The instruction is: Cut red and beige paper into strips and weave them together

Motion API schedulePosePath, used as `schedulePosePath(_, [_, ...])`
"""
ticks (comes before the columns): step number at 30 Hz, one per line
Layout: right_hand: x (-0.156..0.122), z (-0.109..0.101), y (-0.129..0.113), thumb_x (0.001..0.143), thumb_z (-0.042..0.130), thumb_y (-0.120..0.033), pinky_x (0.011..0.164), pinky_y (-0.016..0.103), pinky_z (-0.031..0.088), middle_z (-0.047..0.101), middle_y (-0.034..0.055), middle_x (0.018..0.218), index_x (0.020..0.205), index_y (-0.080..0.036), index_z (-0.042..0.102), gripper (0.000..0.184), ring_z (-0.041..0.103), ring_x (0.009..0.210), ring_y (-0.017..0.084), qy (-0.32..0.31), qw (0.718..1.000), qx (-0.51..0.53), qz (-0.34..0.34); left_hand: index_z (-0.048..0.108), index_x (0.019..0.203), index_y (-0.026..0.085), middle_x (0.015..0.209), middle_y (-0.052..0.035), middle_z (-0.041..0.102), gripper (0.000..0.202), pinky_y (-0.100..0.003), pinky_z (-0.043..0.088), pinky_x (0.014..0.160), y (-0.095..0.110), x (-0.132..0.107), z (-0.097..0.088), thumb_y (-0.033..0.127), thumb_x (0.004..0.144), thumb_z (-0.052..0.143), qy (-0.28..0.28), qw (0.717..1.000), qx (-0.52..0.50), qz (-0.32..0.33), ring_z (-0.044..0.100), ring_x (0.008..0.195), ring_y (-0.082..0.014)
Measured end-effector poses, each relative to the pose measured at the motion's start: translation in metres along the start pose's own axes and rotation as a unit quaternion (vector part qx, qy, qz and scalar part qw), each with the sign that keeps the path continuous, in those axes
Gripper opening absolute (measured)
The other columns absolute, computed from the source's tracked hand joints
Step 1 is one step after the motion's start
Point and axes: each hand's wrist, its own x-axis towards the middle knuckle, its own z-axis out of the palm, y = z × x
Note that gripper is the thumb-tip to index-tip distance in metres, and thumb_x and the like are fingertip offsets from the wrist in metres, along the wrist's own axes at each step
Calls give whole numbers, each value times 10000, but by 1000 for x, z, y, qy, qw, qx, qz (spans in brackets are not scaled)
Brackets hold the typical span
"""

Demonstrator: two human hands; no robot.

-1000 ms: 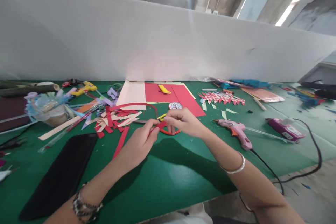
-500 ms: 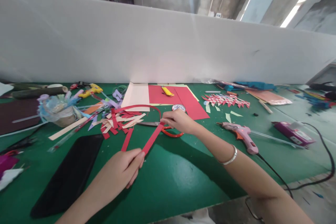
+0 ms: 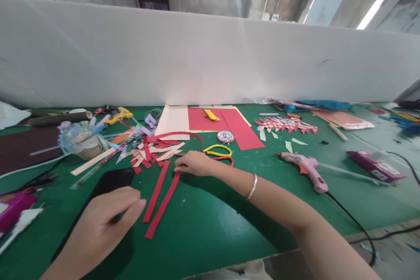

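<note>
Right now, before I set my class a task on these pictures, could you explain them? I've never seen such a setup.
There is no machine: these are a person's bare left hand and right hand. All the pictures come from one camera worn on the head, looking forward and down. On the green table lie paper scraps, scissors, a yellow cutter, red card and a pink glue gun, among other things. The right hand is at the upper end of a red strip; whether it grips it is hard to tell. The left hand, partly hiding a black pad, shows nothing held.
</note>
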Motion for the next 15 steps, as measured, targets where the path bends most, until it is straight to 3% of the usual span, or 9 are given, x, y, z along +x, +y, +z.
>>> schedulePosePath(2, [7,4,0,870,414,-403,487,218,235,599,18,751,768,-200,590,288,509,666,128,5,1000,-6,5,312,459,196,466,7,323,453,-255,324,490,-3,-2,1,422,852,297,6,999,-22,44,347,463,-125])
schedulePosePath(4, [12,8,1,870,408,-410,489,221,247,617,24,782,769,-204,596,296,531,691,138,15,1000,-11,11,447,504,209,518,-10,455,429,-257,391,547,-7,2,5,414,855,310,-28,998,-9,51,436,515,-140])
schedulePosePath(6, [15,10,1,865,419,-401,498,221,258,630,25,809,779,-208,604,281,541,704,141,20,1000,-18,13,618,730,231,769,-30,635,351,-262,453,704,-15,9,15,413,855,344,-59,997,21,48,573,736,-176])
schedulePosePath(7, [16,10,1,861,431,-393,504,220,263,634,25,821,792,-209,609,265,543,706,141,21,999,-20,13,641,900,243,942,-34,657,338,-272,453,798,-20,12,20,413,857,352,-70,996,39,51,588,877,-193])
schedulePosePath(10, [19,10,0,846,464,-388,520,216,275,634,28,812,817,-197,615,245,538,690,133,33,999,-7,19,565,1170,250,1222,-34,576,403,-325,413,944,-35,18,36,410,864,358,-98,989,92,68,533,1098,-216])
schedulePosePath(15, [23,2,8,879,408,-361,584,202,325,617,19,769,856,-171,600,271,533,685,108,133,985,60,87,526,1232,230,1297,-38,516,420,-358,422,960,-45,13,45,375,879,350,-148,976,139,77,485,1169,-218])
